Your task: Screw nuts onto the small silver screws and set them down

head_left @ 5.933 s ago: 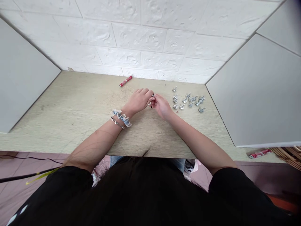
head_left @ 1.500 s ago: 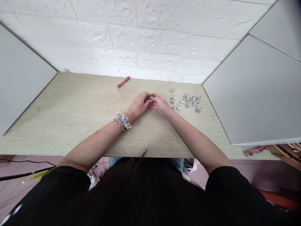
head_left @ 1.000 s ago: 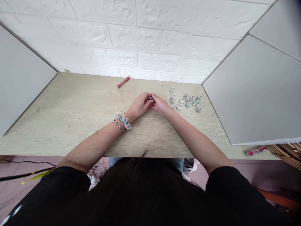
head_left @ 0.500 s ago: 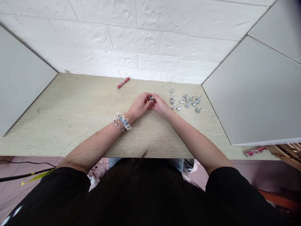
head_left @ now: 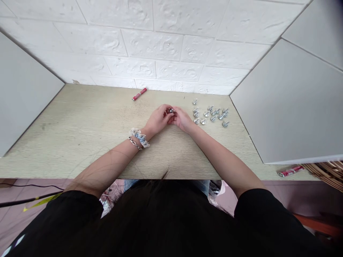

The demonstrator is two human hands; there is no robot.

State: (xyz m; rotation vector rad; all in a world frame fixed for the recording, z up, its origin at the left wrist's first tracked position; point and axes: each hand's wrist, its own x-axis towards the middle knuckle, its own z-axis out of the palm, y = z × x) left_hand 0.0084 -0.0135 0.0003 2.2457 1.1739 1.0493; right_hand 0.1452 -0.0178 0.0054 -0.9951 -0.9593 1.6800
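My left hand (head_left: 160, 119) and my right hand (head_left: 182, 119) meet above the middle of the tabletop. Between their fingertips is a small silvery metal piece (head_left: 170, 111), mostly covered by the fingers; it resembles the bolts lying close by. Both hands are closed on it, thumbs and fingers pinched together. Just right of my right hand, several silver bolts with wide round washers (head_left: 206, 114) are scattered, most standing on their heads with shanks pointing up. A scrunchie (head_left: 139, 137) and a chain bracelet (head_left: 134, 143) are on my left wrist.
A red tube (head_left: 139, 94) lies near the white brick-patterned wall (head_left: 139, 46). Another red tube (head_left: 291, 171) rests at the table's front right edge, beside a wicker item (head_left: 325, 173). Grey panels bound the wooden tabletop (head_left: 80, 132) at left and right (head_left: 294, 107).
The metal piece has turned slightly between my fingertips. Both hands stay in nearly the same place, and the bolts on the table lie as before.
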